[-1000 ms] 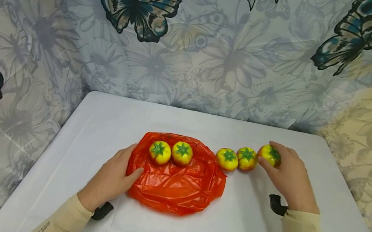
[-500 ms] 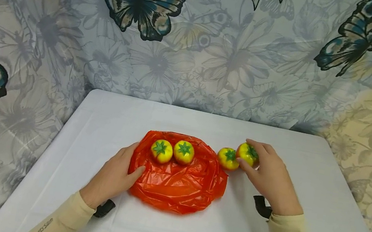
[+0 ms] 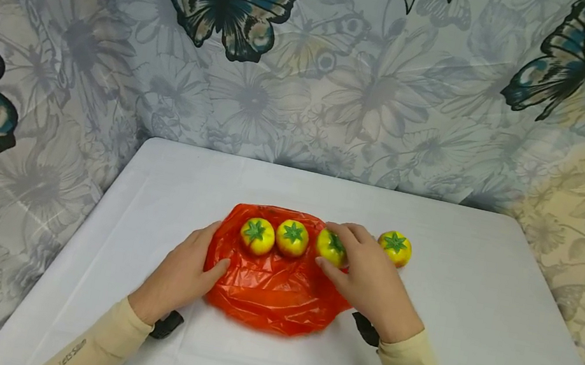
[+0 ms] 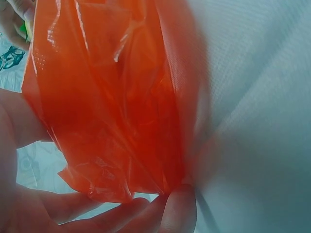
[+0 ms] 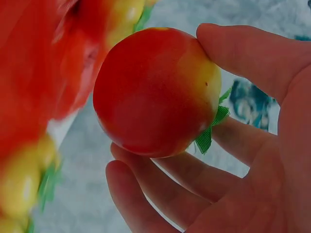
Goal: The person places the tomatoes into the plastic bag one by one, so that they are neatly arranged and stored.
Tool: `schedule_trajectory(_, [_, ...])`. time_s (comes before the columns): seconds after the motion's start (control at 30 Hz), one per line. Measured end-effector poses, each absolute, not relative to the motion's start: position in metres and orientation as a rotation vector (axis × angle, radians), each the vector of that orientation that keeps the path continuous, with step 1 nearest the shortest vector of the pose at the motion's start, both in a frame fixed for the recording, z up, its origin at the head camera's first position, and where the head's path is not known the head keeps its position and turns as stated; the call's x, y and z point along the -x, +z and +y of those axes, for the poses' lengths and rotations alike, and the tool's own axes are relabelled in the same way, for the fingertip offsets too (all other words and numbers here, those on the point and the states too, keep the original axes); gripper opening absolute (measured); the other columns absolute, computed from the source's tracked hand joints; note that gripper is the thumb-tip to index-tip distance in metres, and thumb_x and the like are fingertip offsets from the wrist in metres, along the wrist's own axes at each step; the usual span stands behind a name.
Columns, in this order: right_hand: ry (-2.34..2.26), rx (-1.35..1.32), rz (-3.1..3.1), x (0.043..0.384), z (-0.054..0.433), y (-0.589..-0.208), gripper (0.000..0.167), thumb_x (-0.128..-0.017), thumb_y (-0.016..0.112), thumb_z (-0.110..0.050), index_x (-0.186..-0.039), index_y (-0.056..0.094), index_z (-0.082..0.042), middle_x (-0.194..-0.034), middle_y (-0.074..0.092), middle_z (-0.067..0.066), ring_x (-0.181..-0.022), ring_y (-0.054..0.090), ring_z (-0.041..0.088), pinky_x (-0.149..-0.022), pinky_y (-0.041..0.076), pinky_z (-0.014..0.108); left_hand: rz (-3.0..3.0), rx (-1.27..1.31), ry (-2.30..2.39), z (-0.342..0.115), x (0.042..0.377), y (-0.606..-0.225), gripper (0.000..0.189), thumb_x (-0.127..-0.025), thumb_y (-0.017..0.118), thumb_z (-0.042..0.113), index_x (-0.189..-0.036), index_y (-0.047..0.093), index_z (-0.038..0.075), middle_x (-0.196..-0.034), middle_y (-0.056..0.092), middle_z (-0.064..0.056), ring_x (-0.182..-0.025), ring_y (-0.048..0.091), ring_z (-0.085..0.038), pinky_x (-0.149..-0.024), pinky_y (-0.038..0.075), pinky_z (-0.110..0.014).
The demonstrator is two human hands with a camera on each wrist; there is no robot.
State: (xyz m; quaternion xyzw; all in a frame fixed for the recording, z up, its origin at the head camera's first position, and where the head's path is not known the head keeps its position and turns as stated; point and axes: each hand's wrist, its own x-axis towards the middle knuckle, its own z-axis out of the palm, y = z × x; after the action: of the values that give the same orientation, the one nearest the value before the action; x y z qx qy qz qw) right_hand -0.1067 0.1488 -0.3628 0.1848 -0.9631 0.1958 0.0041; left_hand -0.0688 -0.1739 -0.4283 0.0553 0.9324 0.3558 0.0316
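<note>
My left hand (image 3: 184,274) holds the left side of a crumpled red plastic bag (image 3: 272,302), thumb on one face and fingers along the edge in the left wrist view. My right hand (image 3: 375,280) grips a red-and-yellow tomato (image 5: 155,92) between thumb and fingers, over the bag's right part in the head view. This tomato has fabric-like green leaves on top. Two more, a left tomato (image 3: 257,236) and a middle tomato (image 3: 292,238), sit side by side on the bag's far part. Right of the hand lies another tomato (image 3: 394,248).
A white-covered table (image 3: 481,304) carries everything. Behind it hangs a patterned cloth (image 3: 363,104) with butterflies and flowers. Black camera mounts (image 3: 167,324) show at the wrists. Blurred yellow tomatoes (image 5: 22,182) appear beside the bag in the right wrist view.
My right hand has carried its tomato left, past the tomatoes on the table, to over the bag. One table tomato is now hidden by the hand. My left hand has stayed at the bag.
</note>
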Motion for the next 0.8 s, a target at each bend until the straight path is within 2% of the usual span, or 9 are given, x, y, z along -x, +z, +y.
schedule_trajectory(0.3, [0.579, -0.801, -2.98, 0.099, 0.095, -0.373, 0.063, -0.095, 0.084, -0.037, -0.151, 0.062, -0.018, -0.141, 0.065, 0.005, -0.123, 0.068, 0.022, -0.104, 0.063, 0.043, 2.88, -0.193, 1.103, -0.174, 0.071, -0.428, 0.079, -0.104, 0.07, 0.029, -0.169, 0.031, 0.004, -0.162, 0.05, -0.021, -0.144, 0.058, -0.041, -0.114, 0.053, -0.062])
schedule_trajectory(0.53, [0.507, -0.9, -2.992, 0.09, 0.068, -0.381, 0.065, -0.094, 0.085, -0.041, -0.151, 0.062, -0.019, -0.143, 0.065, 0.008, -0.126, 0.068, 0.023, -0.101, 0.064, 0.043, 2.866, -0.201, 1.11, -0.175, 0.07, -0.429, 0.08, -0.104, 0.07, 0.03, -0.169, 0.03, 0.004, -0.162, 0.049, -0.021, -0.142, 0.059, -0.041, -0.113, 0.054, -0.06])
schedule_trajectory(0.8, [0.443, -1.037, -2.977, 0.083, 0.049, -0.39, 0.063, -0.097, 0.082, -0.042, -0.151, 0.061, -0.016, -0.134, 0.065, 0.006, -0.113, 0.069, 0.018, -0.098, 0.065, 0.037, 2.885, -0.193, 1.085, -0.177, 0.07, -0.429, 0.08, -0.104, 0.069, 0.03, -0.168, 0.031, 0.003, -0.161, 0.051, -0.022, -0.138, 0.062, -0.041, -0.11, 0.057, -0.06])
